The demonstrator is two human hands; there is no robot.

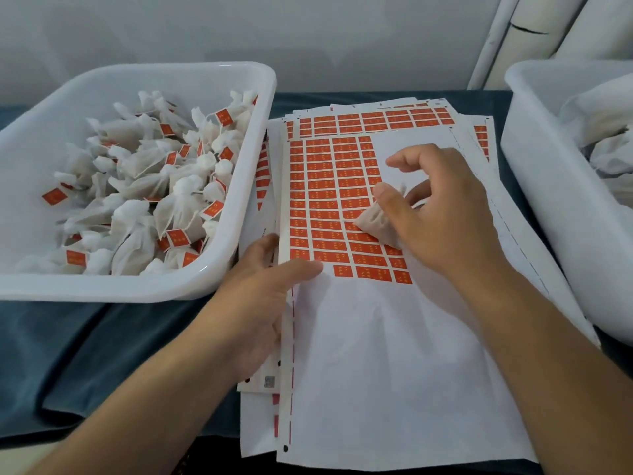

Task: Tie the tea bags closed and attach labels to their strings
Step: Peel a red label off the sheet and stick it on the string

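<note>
A stack of white sheets carrying rows of orange labels [329, 200] lies in the middle of the table. My right hand [442, 214] hovers over the top sheet and grips a small white tea bag [376, 221] between thumb and palm, its other fingers loosely spread. My left hand [260, 296] rests on the sheet's left edge, thumb pressed flat on the paper just below the label rows and fingers under the stack's edge. The lower half of the top sheet is bare white backing.
A white tub [239, 186] at left holds several tied tea bags with orange labels. Another white tub [548, 173] at right holds white bags. A dark blue cloth [102, 337] covers the table. A white wall stands behind.
</note>
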